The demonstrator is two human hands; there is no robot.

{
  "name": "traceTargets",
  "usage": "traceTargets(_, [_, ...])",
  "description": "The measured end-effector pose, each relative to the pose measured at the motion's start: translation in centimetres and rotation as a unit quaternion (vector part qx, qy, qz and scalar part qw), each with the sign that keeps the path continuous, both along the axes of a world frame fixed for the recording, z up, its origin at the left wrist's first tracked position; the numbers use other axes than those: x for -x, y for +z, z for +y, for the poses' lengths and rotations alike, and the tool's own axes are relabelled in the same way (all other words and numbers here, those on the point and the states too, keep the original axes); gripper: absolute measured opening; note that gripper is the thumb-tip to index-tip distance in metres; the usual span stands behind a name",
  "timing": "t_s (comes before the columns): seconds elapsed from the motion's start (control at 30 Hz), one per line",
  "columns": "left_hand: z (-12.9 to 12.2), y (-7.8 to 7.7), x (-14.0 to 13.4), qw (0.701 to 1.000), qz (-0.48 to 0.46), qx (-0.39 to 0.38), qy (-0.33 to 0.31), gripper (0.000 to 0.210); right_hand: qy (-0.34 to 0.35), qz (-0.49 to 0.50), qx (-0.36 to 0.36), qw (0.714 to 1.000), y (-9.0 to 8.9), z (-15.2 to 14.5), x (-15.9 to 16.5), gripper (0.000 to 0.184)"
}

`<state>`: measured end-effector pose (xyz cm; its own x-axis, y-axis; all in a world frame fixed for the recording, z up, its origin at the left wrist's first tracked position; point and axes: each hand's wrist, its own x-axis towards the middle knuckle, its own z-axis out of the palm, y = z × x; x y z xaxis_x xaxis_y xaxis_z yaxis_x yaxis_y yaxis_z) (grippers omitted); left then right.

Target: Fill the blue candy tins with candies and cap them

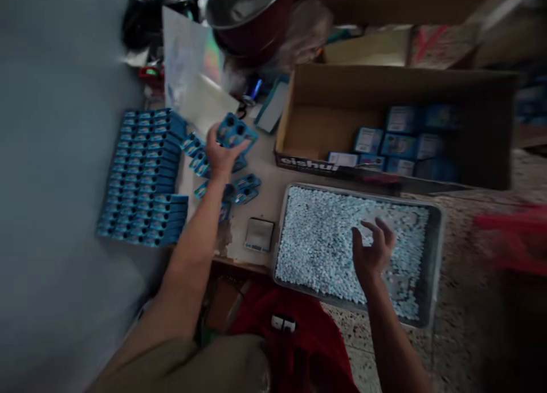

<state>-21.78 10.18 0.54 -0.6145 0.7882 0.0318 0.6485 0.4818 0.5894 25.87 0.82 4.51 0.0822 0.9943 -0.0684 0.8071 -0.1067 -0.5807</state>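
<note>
Our left hand (221,154) grips a block of blue cartons (236,132); our right hand (374,250) hovers half open and empty.
Our left arm stretches forward, thumb and fingers straddling the block, which shows dark round holes; our right fingers curl loosely, thumb apart, above the small, grainy, pale-blue pieces (318,239) in a rectangular tray (432,250). Slim blue boxes (139,176) stand in tight stacks left of our left hand; between our hands, a flat grey square (259,233) lies on the surface (238,230).
</note>
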Motion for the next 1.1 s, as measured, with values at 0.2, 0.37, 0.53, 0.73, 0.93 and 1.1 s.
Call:
traceTargets(0.2, [8.1, -7.5, 5.7, 0.995, -0.055, 0.055, -0.055, 0.094, -0.008, -0.015, -0.098, 0.995, 4.2, 9.3, 2.6, 0.028])
traceTargets(0.37, [6.9, -9.2, 6.1, 0.983, -0.108, 0.114, -0.098, 0.085, 0.039, -0.001, -0.047, 0.998, 4.3, 19.8, 0.8, 0.024])
traceTargets(0.53, [7.6, -5.4, 6.4, 0.986, -0.063, 0.131, -0.086, 0.101, 0.168, -0.083, 0.120, 0.975, -1.1, 29.9, 0.8, 0.021])
traceTargets(0.73, [14.9, 0.3, -6.6, 0.933, -0.072, -0.016, -0.352, 0.024, 0.229, -0.176, 0.204, 0.935, -7.6, 35.3, 4.6, 0.040])
traceTargets(0.93, [19.5, -5.6, -24.1, 0.749, -0.083, 0.305, -0.583, 0.054, 0.240, -0.197, 0.225, 0.923, -10.3, 35.8, 5.8, 0.038])
traceTargets(1.1, [20.0, -9.5, -27.1, 0.740, -0.088, 0.334, -0.578, 0.046, 0.216, -0.197, 0.173, 0.941, -10.1, 37.1, 5.2, 0.052])
